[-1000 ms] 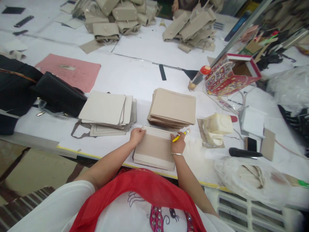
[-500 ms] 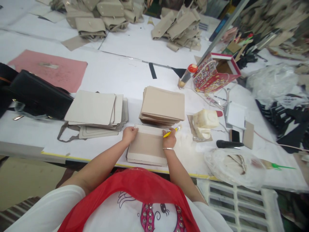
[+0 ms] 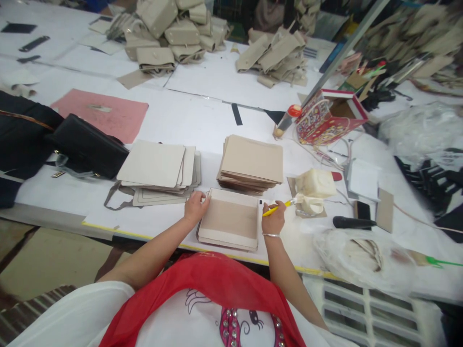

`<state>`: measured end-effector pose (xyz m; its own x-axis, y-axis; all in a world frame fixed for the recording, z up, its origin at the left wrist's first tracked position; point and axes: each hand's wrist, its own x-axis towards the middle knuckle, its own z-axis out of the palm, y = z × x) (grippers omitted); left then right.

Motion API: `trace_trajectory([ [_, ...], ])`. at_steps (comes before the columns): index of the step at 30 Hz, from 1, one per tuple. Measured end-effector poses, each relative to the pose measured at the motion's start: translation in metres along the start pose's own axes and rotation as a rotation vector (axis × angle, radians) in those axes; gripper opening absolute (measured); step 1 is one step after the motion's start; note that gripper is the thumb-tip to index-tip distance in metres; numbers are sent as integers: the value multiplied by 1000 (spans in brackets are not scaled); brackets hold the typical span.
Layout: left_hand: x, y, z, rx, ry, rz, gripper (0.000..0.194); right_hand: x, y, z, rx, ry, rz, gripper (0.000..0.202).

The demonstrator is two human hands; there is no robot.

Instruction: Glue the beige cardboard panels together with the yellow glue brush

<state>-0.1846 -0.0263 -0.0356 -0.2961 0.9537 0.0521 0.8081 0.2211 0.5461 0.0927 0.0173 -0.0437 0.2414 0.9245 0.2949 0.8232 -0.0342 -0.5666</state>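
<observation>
A beige panel with pale borders [image 3: 229,218] tops a low stack at the table's front edge. My left hand [image 3: 196,206] is at its upper left corner, fingers bent against the edge; whether it pinches the panel is unclear. Right of the stack, my right hand [image 3: 273,218] is closed round a yellow brush [image 3: 277,208], whose tip points at the white glue container [image 3: 311,190]. Behind the panel stands a pile of tan sheets [image 3: 252,159]. Pale rounded boards [image 3: 154,164] lie in another pile to the left.
A black bag [image 3: 88,147] and a pink sheet [image 3: 108,113] lie at the left. On the right are a red patterned box [image 3: 327,120], a red-capped bottle [image 3: 287,121], a phone [image 3: 362,209], a black-handled tool [image 3: 352,222] and a plastic bag [image 3: 361,255]. Beige pieces are heaped behind.
My right hand has moved right, off the panel's upper right corner, with the brush still in it. My left hand remains by the upper left corner. The whole view has shifted slightly.
</observation>
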Motion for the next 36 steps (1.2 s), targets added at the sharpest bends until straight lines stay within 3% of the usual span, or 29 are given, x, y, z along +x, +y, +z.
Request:
trace_trajectory([
  [3, -14, 12, 4, 83, -96, 382, 40, -15, -2, 3, 58, -37, -172, 29],
  [6, -20, 19, 11, 184, -253, 541, 49, -27, -4, 13, 11, -152, -305, 31],
  [8, -21, 17, 9, 241, -287, 511, 48, -32, -2, 15, -11, -211, -350, 33],
  [11, -19, 2, -12, 277, -196, 441, 48, -34, 4, 8, 26, -158, -361, 35],
  [14, -8, -26, -53, 328, 42, 371, 50, -33, 11, -2, 73, -81, -348, 36],
  [17, 8, -62, -97, 456, 201, 172, 67, -33, 15, -8, 100, -51, -294, 36],
  [20, 22, -95, -126, 551, 92, 40, 71, -37, 12, -14, 123, -55, -248, 36],
  [24, 21, -114, -135, 643, -66, 168, 44, -39, 5, -22, 171, -83, -146, 35],
  [26, 8, -110, -132, 657, -73, 324, 28, -39, 2, -27, 230, -89, -100, 34],
  [28, -11, -95, -126, 602, 7, 527, 23, -41, -2, -32, 302, -121, -65, 33],
  [32, -59, -46, -104, 337, 210, 902, 24, -51, -13, -43, 495, -336, -8, 30],
  [36, -97, 10, -65, 181, 135, 1106, 27, -67, -29, -52, 587, -485, -57, 31],
])
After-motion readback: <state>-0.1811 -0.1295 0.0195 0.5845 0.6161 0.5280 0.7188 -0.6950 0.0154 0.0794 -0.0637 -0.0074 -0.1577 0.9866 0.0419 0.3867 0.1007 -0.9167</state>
